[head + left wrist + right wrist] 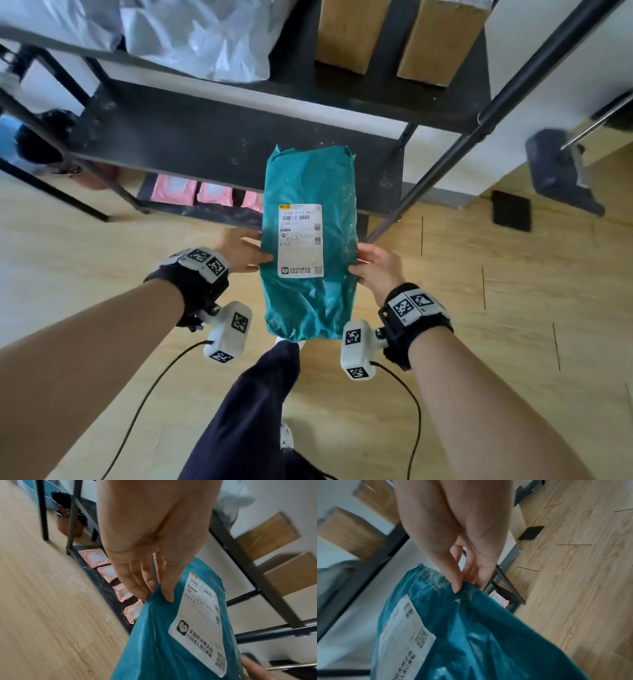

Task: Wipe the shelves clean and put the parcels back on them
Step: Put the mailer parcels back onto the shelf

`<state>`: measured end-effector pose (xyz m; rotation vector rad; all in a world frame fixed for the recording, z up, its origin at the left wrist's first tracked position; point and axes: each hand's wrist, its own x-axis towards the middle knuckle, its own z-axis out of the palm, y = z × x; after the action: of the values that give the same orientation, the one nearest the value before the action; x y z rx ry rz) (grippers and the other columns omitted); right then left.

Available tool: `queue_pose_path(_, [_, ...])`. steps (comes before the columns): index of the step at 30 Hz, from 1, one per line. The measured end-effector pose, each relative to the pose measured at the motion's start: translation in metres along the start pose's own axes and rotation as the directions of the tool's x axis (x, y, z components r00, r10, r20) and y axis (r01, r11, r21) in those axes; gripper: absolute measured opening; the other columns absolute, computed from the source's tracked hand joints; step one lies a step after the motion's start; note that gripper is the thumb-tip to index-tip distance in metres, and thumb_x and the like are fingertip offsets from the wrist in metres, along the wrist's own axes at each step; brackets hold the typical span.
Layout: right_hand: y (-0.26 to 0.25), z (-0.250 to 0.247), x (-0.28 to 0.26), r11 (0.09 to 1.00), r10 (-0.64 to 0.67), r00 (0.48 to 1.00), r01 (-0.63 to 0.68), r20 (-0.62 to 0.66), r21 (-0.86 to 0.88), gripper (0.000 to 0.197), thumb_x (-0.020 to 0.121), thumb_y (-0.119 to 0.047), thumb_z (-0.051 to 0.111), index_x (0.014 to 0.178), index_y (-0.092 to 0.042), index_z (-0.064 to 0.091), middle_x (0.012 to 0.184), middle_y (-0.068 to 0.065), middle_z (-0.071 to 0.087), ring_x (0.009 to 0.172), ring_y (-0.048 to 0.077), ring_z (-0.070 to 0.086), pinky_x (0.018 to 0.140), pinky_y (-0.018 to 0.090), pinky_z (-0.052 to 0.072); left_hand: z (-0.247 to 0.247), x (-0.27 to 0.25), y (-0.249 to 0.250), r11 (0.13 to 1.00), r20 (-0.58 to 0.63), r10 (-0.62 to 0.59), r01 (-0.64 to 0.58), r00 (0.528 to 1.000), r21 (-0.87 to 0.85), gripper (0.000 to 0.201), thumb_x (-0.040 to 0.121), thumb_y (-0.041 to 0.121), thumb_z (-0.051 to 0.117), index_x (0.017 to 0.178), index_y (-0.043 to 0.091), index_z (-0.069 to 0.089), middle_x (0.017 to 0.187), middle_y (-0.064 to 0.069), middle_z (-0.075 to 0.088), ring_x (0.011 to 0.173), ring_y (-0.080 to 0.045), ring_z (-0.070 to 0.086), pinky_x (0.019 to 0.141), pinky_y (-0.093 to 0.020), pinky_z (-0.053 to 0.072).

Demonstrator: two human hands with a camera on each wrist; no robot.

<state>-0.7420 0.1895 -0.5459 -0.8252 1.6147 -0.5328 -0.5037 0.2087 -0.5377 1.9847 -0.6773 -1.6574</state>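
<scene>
Teal parcel (308, 240) held in air, long axis pointing away toward dark middle shelf (205, 137) just ahead. Left hand (245, 253) and right hand (378, 270) pinch opposite long edges; fingers (169, 586) clamped on wrapper, equally near.

One teal parcel (308, 240) hangs before the rack. Two cardboard boxes (352, 34) stand on the rack's upper shelf beside two pale plastic bags (205, 37); four pink packets (101, 557) lie along its bottom shelf.
</scene>
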Motion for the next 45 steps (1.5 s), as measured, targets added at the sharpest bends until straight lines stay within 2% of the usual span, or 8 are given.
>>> queue_pose_path(4, [-0.003,0.018,-0.064,0.994,-0.107,0.992,0.109,0.063,-0.029,0.046,0.076,0.016,0.065,0.117,-0.006,0.06,0.117,0.009,0.065,0.108,0.023,0.062,0.098,0.045,0.049,-0.026,-0.075,-0.039,0.992,-0.104,0.051,-0.063,0.993,-0.108,0.027,0.082,-0.007,0.065,0.089,0.014,0.05,0.078,-0.006,0.057,0.067,-0.015,0.056,0.058,-0.024,0.052])
queue_pose_path(9, [-0.016,0.05,-0.125,0.97,-0.219,0.954,0.236,0.204,-0.062,0.06,0.072,0.017,0.068,0.127,-0.005,0.056,0.113,0.008,0.065,0.105,0.021,0.062,0.097,0.043,0.05,-0.072,-0.155,-0.068,0.977,-0.221,0.075,-0.115,0.973,-0.177,0.03,0.08,-0.006,0.068,0.086,0.019,0.052,0.077,-0.006,0.057,0.069,-0.018,0.056,0.074,-0.034,0.051])
queue_pose_path(12, [-0.03,0.075,-0.156,0.94,-0.278,0.894,0.328,0.35,-0.092,0.059,0.072,0.02,0.067,0.126,-0.002,0.056,0.097,0.003,0.067,0.096,0.021,0.063,0.094,0.044,0.052,-0.106,-0.198,-0.074,0.97,-0.283,0.079,-0.139,0.956,-0.2,0.031,0.079,-0.008,0.067,0.086,0.019,0.054,0.076,-0.007,0.055,0.07,-0.02,0.057,0.079,-0.04,0.052])
queue_pose_path(21, [-0.08,0.173,-0.194,0.875,-0.337,0.733,0.476,0.591,-0.092,0.063,0.072,0.017,0.069,0.127,-0.008,0.053,0.11,0.016,0.064,0.108,0.031,0.062,0.091,0.048,0.053,-0.198,-0.278,-0.079,0.963,-0.499,0.076,-0.194,0.863,-0.189,0.032,0.078,-0.006,0.07,0.092,0.019,0.056,0.078,-0.005,0.061,0.082,-0.023,0.058,0.081,-0.036,0.053])
queue_pose_path(30, [-0.131,0.29,-0.214,0.857,-0.353,0.628,0.515,0.694,-0.03,0.068,0.072,0.023,0.065,0.13,-0.008,0.05,0.089,0.007,0.065,0.08,0.018,0.064,0.063,0.019,0.057,-0.307,-0.287,-0.084,0.943,-0.593,0.038,-0.225,0.805,-0.244,0.041,0.077,-0.006,0.071,0.108,0.012,0.051,0.077,-0.007,0.059,0.069,-0.016,0.055,0.071,-0.031,0.051])
queue_pose_path(37, [-0.161,0.408,-0.214,0.867,-0.306,0.655,0.492,0.691,-0.082,0.069,0.071,0.019,0.068,0.133,-0.004,0.049,0.105,0.023,0.066,0.101,0.038,0.064,0.084,0.045,0.056,-0.426,-0.265,-0.084,0.937,-0.575,0.022,-0.217,0.818,-0.273,0.045,0.077,-0.005,0.072,0.114,0.011,0.052,0.098,-0.017,0.06,0.089,-0.028,0.057,0.079,-0.037,0.052])
queue_pose_path(42, [-0.188,0.494,-0.208,0.884,-0.282,0.679,0.458,0.678,-0.091,0.061,0.073,0.021,0.066,0.125,-0.009,0.051,0.091,0.006,0.063,0.083,0.023,0.065,0.06,0.022,0.057,-0.519,-0.234,-0.082,0.947,-0.566,0.026,-0.202,0.824,-0.251,0.045,0.076,-0.004,0.073,0.112,0.014,0.053,0.099,-0.016,0.062,0.094,-0.03,0.06,0.091,-0.046,0.051])
queue_pose_path(45, [-0.207,0.542,-0.201,0.893,-0.269,0.69,0.441,0.672,-0.095,0.062,0.073,0.019,0.067,0.127,-0.003,0.051,0.099,0.01,0.065,0.089,0.025,0.066,0.07,0.032,0.06,-0.572,-0.212,-0.075,0.952,-0.553,0.034,-0.195,0.833,-0.235,0.045,0.076,-0.003,0.073,0.113,0.014,0.054,0.096,-0.013,0.059,0.095,-0.03,0.059,0.093,-0.047,0.051])
